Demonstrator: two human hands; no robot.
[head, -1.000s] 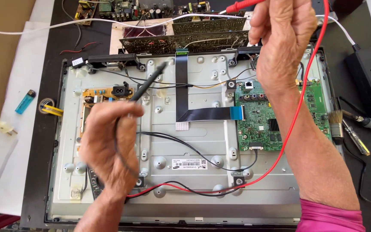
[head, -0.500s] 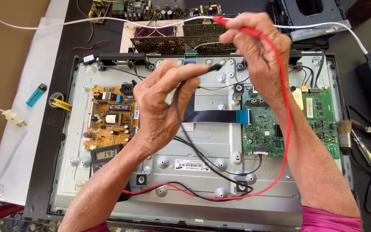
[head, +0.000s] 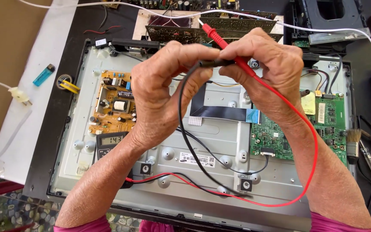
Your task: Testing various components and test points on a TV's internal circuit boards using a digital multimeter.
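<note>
L hand (head: 159, 92) grip on black probe (head: 211, 63), R hand (head: 271, 68) grip on red probe (head: 222, 41), white label (head: 197, 160) below

Bright, even daylight; sharp focus, soft shadows, no glare.

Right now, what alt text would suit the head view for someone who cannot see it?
Two hands hold meter probes together above an opened television: left hand a black probe, right hand a red probe. A meter lies below.

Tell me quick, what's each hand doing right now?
Left hand: fingers closed on the thin black meter probe.
Right hand: fingers closed on the red plastic meter probe.
</note>
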